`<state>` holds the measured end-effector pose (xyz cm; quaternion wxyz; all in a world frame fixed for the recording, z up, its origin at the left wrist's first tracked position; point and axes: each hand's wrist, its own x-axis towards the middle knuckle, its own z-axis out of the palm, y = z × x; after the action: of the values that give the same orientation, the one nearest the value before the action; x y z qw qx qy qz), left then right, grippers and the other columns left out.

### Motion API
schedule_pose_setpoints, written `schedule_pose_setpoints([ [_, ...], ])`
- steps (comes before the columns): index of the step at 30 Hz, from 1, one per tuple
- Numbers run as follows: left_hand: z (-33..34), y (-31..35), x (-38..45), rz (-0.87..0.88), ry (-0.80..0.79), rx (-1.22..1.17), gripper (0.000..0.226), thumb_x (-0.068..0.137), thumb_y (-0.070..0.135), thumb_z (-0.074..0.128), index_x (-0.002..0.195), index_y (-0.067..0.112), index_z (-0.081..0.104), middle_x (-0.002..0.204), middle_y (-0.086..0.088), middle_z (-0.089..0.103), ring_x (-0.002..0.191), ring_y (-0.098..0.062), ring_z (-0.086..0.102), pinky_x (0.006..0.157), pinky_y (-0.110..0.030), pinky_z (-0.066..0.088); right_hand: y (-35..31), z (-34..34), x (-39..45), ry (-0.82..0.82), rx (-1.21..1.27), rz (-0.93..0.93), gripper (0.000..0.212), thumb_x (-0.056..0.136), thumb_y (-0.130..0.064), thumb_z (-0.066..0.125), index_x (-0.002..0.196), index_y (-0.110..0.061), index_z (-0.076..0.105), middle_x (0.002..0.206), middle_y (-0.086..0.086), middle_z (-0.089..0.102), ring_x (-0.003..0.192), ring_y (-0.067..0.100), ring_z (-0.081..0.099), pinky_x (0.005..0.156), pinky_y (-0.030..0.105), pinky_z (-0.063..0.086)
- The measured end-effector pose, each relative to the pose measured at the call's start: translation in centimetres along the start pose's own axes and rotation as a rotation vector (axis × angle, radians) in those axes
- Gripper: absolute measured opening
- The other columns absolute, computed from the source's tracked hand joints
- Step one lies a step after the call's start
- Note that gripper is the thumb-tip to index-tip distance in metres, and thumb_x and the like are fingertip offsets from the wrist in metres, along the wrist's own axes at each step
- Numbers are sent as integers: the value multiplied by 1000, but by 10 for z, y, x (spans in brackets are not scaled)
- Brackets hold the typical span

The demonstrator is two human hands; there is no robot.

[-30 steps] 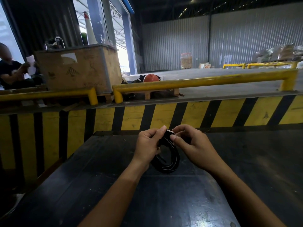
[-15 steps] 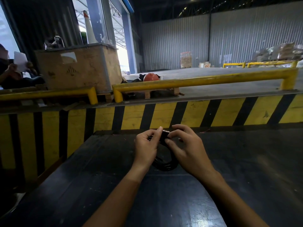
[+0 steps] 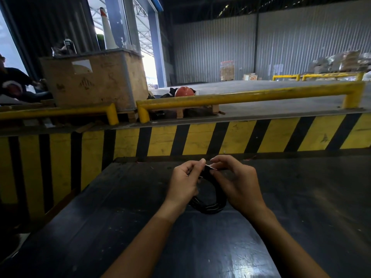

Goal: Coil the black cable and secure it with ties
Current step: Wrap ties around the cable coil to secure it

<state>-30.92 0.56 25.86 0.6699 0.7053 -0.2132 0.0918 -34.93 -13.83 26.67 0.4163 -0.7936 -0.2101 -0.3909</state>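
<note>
A worn wooden crate (image 3: pixel 94 81) stands far left behind the yellow guard rail (image 3: pixel 241 97); what it holds cannot be seen, though a white cone (image 3: pixel 107 30) and dark items rise at its top. Near the middle, over the dark table (image 3: pixel 100 217), both hands hold the coiled black cable (image 3: pixel 208 205) upright. The left hand (image 3: pixel 184 183) and right hand (image 3: pixel 236 183) pinch the coil's top between fingertips; the loop hangs below, between the palms, its bottom at the tabletop.

A warehouse loading dock is showing here: tall grey corrugated metal walls (image 3: pixel 281 47) are enclosing a wide concrete floor (image 3: pixel 261 93). Yellow steel guard rails (image 3: pixel 241 98), a yellow-and-black striped dock edge (image 3: pixel 200 137) and a worn wooden crate (image 3: pixel 94 81) are lining it.
</note>
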Motion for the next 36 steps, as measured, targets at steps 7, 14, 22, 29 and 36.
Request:
schedule_pose_setpoints([
  [7, 7, -11, -7, -120, 109, 69, 35, 94, 30, 53, 82, -1, 64, 57, 4, 53, 47, -1, 44, 49, -17, 35, 5, 13, -28, -42, -269, -260, 23, 73, -6, 76, 95, -12, 71, 86, 3, 76, 78, 13, 69, 77, 26, 52],
  [14, 11, -30, -13, -229, 146, 53, 35, 93, 29, 55, 84, -4, 64, 68, -14, 56, 61, -17, 49, 54, -29, 40, 21, 15, -51, -188, 19, 104, 39, 76, -22, 76, 112, -25, 62, 104, -9, 71, 98, 0, 64, 85, 21, 53],
  [22, 8, -48, -30, -223, 41, 83, 28, 88, 38, 60, 78, 13, 68, 63, 5, 63, 57, -6, 55, 49, -18, 39, 36, 21, -66, -363, 538, 694, 11, 85, -32, 64, 88, -28, 74, 86, 6, 75, 78, 16, 69, 71, 28, 53],
  [29, 0, -92, -80, -609, -41, -247, 32, 80, 23, 72, 107, 8, 64, 105, -16, 71, 96, -30, 67, 89, -47, 53, 53, 47, -123, -118, 550, 809, 9, 86, -14, 65, 87, -12, 73, 76, 4, 76, 71, 11, 70, 62, 20, 54],
  [36, 6, -136, -132, -897, 93, -346, 16, 84, -5, 58, 90, 10, 59, 72, -6, 67, 66, -17, 65, 68, -39, 54, 71, 71, -187, -116, 450, 1032, 18, 89, -23, 62, 88, -7, 70, 79, 10, 73, 74, 21, 71, 69, 31, 54],
])
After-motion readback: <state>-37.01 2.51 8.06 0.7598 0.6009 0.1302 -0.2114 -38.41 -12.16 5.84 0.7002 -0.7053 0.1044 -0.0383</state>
